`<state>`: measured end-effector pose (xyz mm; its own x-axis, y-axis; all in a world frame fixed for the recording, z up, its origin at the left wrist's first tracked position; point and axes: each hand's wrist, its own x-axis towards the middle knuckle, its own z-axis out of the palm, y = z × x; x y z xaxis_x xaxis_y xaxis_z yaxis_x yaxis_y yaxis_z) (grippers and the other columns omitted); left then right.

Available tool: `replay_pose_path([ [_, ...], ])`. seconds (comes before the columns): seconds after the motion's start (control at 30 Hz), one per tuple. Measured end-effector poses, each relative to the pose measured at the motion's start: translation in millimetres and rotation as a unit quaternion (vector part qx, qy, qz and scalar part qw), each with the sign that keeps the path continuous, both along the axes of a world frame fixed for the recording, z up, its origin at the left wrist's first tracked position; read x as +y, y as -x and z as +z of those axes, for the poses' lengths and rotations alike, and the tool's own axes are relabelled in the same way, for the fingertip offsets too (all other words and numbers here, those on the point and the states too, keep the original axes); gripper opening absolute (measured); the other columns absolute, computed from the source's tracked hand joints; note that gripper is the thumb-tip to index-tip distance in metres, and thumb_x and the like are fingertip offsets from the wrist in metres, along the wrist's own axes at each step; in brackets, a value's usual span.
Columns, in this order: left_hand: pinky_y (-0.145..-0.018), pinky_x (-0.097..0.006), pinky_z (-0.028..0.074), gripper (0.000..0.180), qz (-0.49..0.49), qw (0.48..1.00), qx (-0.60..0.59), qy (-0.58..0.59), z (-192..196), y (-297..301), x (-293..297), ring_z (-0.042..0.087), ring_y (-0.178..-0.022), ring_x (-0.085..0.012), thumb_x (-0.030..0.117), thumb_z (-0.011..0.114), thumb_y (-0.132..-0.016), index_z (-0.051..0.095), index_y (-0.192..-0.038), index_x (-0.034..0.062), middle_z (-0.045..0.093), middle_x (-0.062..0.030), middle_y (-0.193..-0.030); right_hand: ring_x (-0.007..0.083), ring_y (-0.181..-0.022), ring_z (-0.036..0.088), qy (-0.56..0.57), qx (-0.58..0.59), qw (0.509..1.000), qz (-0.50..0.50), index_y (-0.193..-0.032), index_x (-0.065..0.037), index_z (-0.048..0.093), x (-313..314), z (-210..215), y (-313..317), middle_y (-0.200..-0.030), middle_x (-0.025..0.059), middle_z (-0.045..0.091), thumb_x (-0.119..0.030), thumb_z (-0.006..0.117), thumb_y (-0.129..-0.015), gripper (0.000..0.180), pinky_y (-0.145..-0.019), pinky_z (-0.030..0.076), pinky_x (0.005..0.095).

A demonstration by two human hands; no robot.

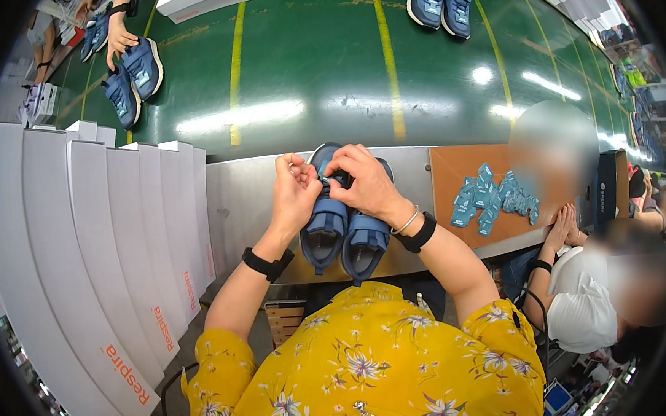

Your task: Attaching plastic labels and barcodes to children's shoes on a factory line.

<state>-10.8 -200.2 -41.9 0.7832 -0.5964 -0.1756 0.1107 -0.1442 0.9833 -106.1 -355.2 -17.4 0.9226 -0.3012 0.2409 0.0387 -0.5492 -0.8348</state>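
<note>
On the grey table (249, 205) in front of you, a pair of small blue shoes (344, 234) lay side by side, heels toward your body and toes toward the green conveyor belt (316, 64). Your left hand (294, 191) rested on the left shoe, its fingers pinched together near the toe, while your right hand (366, 181) closed its fingertips on a small teal tag (323, 178) at the same spot, so both hands met over the toes where the fine work was. Keeping the pair together let one hand steady them. More teal tags (492, 198) lay on the brown board (453, 170) at your right, within reach. White shoe boxes (114, 244) stood stacked at your left.
</note>
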Motion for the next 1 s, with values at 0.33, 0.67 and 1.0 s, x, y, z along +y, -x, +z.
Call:
replay_pose_path([
  [0.33,-0.079,-0.024,0.048,0.044,-0.038,0.999,-0.012,0.007,-1,-2,2,0.054,-0.087,-0.0084,-0.012,0.06,-0.086,0.037,-0.118,0.0073,0.057,-0.0049,-0.098,0.0315,-0.094,0.062,0.076,0.047,0.995,0.037,-0.091,-0.006,0.071,-5,12,-2,-0.096,0.0095,0.064,-0.014,0.079,-0.076,0.019,-0.084,0.053,0.04],
  [0.67,-0.081,-0.025,0.05,0.038,-0.053,0.999,-0.011,0.005,-2,-5,3,0.055,-0.089,-0.0088,-0.01,0.059,-0.09,0.039,-0.118,0.0056,0.057,-0.0053,-0.099,0.0306,-0.092,0.064,0.111,0.019,0.994,0.0,-0.089,-0.006,0.071,4,7,0,-0.09,0.0092,0.064,-0.012,0.076,-0.076,0.015,-0.079,0.055,0.0406],
  [1.0,-0.082,-0.025,0.05,0.033,-0.038,0.999,-0.011,-0.011,2,-3,1,0.056,-0.09,-0.0087,-0.006,0.061,-0.094,0.04,-0.117,0.0057,0.059,-0.0055,-0.1,0.0309,-0.088,0.065,0.14,0.01,0.99,-0.008,-0.084,-0.004,0.067,12,11,2,-0.087,0.0106,0.064,-0.008,0.073,-0.078,0.009,-0.074,0.055,0.042],
])
